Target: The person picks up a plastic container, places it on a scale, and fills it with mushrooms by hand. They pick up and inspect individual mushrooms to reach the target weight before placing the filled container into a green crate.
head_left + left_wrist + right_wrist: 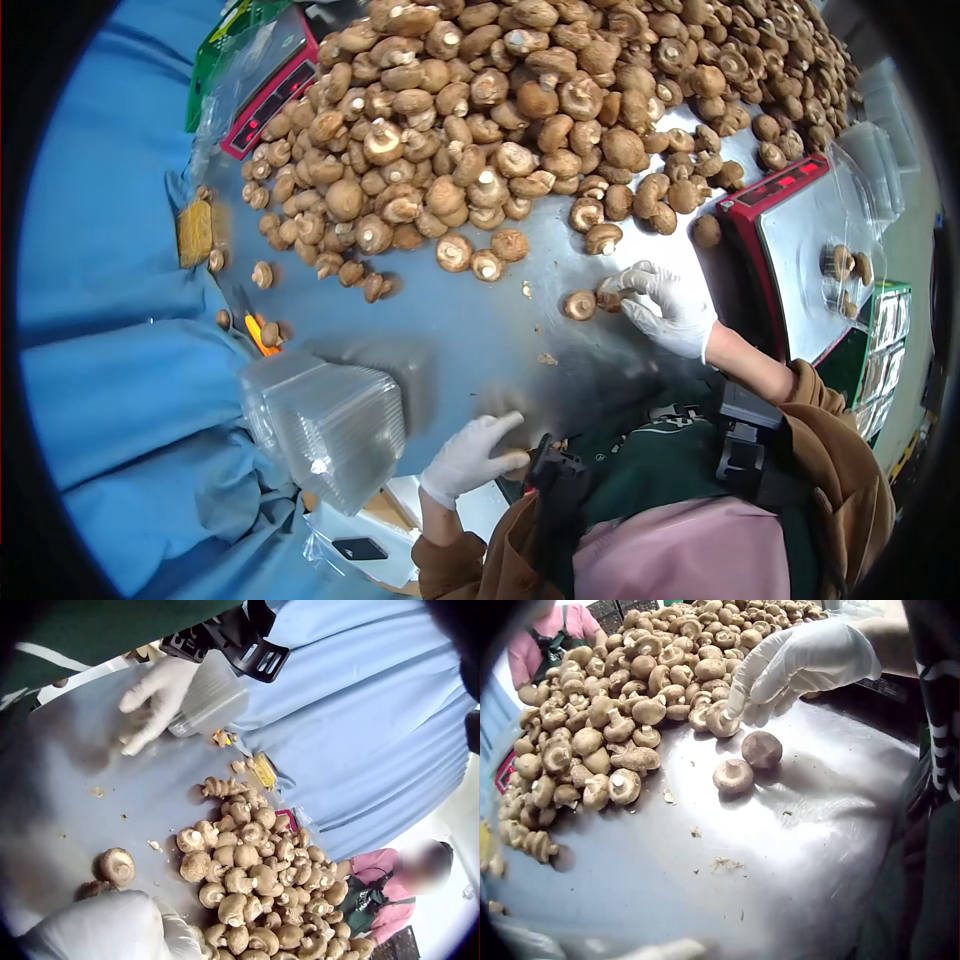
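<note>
Shiny steel tabletop (pixel 470 340) fills the scene, edged on one side by blue cloth (pixel 110 300) and heaped at the far end with a big pile of brown mushrooms (pixel 500 110). A red-rimmed scale (pixel 800 250) with two mushrooms on its plate sits beside the pile, and a second scale (pixel 265 85) lies half under a plastic bag at the pile's other side. A stack of clear plastic trays (pixel 325 425) lies on its side near the table's edge, with an orange-handled tool (pixel 257 333) just beyond it.

The left hand (pixel 672 308), gloved in white, reaches to two loose mushrooms (pixel 580 304) lying apart from the pile; its fingertips touch the nearer one, fingers bent and slightly spread, and I cannot tell whether they pinch it. The right hand (pixel 475 455), also gloved, rests on the bare steel near the trays with fingers loosely extended, holding nothing.

Only the right wrist view shows the two loose mushrooms (pixel 748 761) clearly, caps up, side by side below the left hand's fingers (pixel 739 694). The left wrist view alone shows the right hand (pixel 154 701) in front of the trays (pixel 214 697), and another person in pink across the table.
</note>
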### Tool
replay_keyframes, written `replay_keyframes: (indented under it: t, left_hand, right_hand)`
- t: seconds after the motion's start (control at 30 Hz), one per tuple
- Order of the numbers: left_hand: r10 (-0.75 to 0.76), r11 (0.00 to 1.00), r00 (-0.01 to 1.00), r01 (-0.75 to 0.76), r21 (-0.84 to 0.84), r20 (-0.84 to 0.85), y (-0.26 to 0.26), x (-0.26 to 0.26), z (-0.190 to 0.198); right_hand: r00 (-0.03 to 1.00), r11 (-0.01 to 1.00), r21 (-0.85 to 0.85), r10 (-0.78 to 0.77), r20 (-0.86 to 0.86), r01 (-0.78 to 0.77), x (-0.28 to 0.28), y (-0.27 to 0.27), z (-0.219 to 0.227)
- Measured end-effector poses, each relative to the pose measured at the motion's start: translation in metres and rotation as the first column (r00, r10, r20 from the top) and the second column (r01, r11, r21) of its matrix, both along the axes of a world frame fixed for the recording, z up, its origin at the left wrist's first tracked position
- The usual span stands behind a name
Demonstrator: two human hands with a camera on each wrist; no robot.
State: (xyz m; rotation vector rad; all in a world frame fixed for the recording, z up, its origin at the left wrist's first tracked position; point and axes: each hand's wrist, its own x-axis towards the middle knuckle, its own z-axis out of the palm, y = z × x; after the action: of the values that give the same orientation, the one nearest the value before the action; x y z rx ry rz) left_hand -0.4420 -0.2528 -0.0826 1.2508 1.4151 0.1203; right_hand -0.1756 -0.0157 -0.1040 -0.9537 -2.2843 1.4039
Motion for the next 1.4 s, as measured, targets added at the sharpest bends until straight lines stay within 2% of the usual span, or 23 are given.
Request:
replay_keyframes:
  t: [0.1,0.17,0.2,0.23,0.27,0.4,0.43,0.53,0.57,0.6,0.63,0.7,0.73,0.77,0.83,0.9,1.0,1.13,1.23,1.27,1.3,1.37,1.4]
  left_hand:
    - [0.194,0.895,0.962,-0.093,0.437,-0.193,0.036,-0.001,0.012]
    - [0.305,0.819,0.917,-0.113,0.562,-0.259,0.085,0.004,0.019]
    - [0.327,0.745,0.919,-0.109,0.658,-0.218,0.113,0.007,0.021]
    - [0.344,0.683,0.923,-0.119,0.72,-0.173,0.14,0.01,0.021]
    - [0.338,0.562,0.931,-0.083,0.823,-0.137,0.17,0.016,0.019]
    - [0.321,0.392,0.919,0.093,0.915,-0.231,0.284,0.05,0.025]
    - [0.363,0.396,0.856,0.216,0.893,-0.368,0.306,0.056,0.023]
    - [0.399,0.517,0.728,0.323,0.793,-0.557,0.348,0.055,-0.001]
    - [0.431,0.488,0.695,0.357,0.797,-0.575,0.348,0.051,-0.012]
    - [0.44,0.474,0.725,0.314,0.823,-0.53,0.345,0.049,-0.015]
    - [0.445,0.463,0.753,0.271,0.844,-0.486,0.338,0.046,-0.017]
    - [0.468,0.426,0.769,0.236,0.873,-0.436,0.32,0.037,-0.031]
    - [0.5,0.389,0.81,0.106,0.915,-0.306,0.308,0.035,-0.044]
    - [0.465,0.384,0.832,0.119,0.916,-0.303,0.297,0.033,-0.048]
    - [0.487,0.399,0.808,0.131,0.907,-0.331,0.275,0.043,-0.04]
    - [0.475,0.513,0.756,0.178,0.839,-0.451,0.254,0.047,-0.039]
    - [0.553,0.482,0.729,0.115,0.869,-0.404,0.223,0.051,-0.055]
    - [0.614,0.557,0.684,-0.022,0.83,-0.393,0.182,0.058,-0.059]
    - [0.653,0.44,0.7,-0.04,0.897,-0.289,0.169,0.053,-0.068]
    - [0.676,0.43,0.677,-0.043,0.902,-0.29,0.165,0.054,-0.071]
    - [0.685,0.398,0.666,-0.004,0.917,-0.295,0.165,0.053,-0.071]
    - [0.708,0.335,0.638,0.075,0.939,-0.303,0.165,0.049,-0.071]
    - [0.727,0.364,0.598,0.082,0.928,-0.338,0.167,0.048,-0.065]
  right_hand:
    - [0.993,0.996,0.083,-0.052,0.11,0.043,0.001,0.005,0.005]
    - [0.981,0.966,0.231,-0.147,0.124,0.116,0.002,0.016,0.004]
    - [0.983,0.942,0.287,-0.184,0.012,0.173,0.001,0.026,0.006]
    - [0.951,0.92,0.238,-0.305,-0.058,0.31,0.002,0.034,-0.002]
    - [0.936,0.896,0.278,-0.35,-0.034,0.345,0.002,0.048,-0.002]
    - [0.848,0.718,0.498,-0.526,-0.07,0.487,-0.015,0.113,-0.016]
    - [0.826,0.718,0.462,-0.561,-0.058,0.52,-0.025,0.129,-0.024]
    - [0.722,0.662,0.438,-0.691,0.043,0.608,-0.061,0.158,-0.034]
    - [0.684,0.63,0.449,-0.728,0.058,0.633,-0.071,0.159,-0.037]
    - [0.671,0.598,0.492,-0.74,0.037,0.632,-0.079,0.155,-0.036]
    - [0.707,0.668,0.403,-0.704,0.069,0.626,-0.085,0.146,-0.019]
    - [0.78,0.63,0.576,-0.626,-0.022,0.521,-0.092,0.131,-0.027]
    - [0.793,0.647,0.582,-0.609,0.007,0.492,-0.095,0.121,-0.021]
    - [0.807,0.665,0.588,-0.589,0.035,0.46,-0.096,0.112,-0.015]
    - [0.84,0.627,0.652,-0.541,-0.029,0.427,-0.093,0.102,-0.023]
    - [0.881,0.672,0.643,-0.473,-0.008,0.367,-0.091,0.092,-0.016]
    - [0.945,0.708,0.658,-0.327,-0.016,0.256,-0.091,0.077,-0.016]
    - [0.993,0.819,0.562,-0.107,-0.042,0.112,-0.095,0.059,-0.017]
    - [0.982,0.827,0.54,-0.067,-0.176,0.153,-0.09,0.073,-0.015]
    - [0.979,0.807,0.56,-0.107,-0.176,0.188,-0.086,0.085,-0.013]
    - [0.965,0.796,0.546,-0.22,-0.142,0.262,-0.084,0.094,-0.014]
    - [0.867,0.681,0.627,-0.499,0.02,0.377,-0.082,0.114,-0.021]
    - [0.849,0.749,0.538,-0.517,0.108,0.387,-0.079,0.128,-0.034]
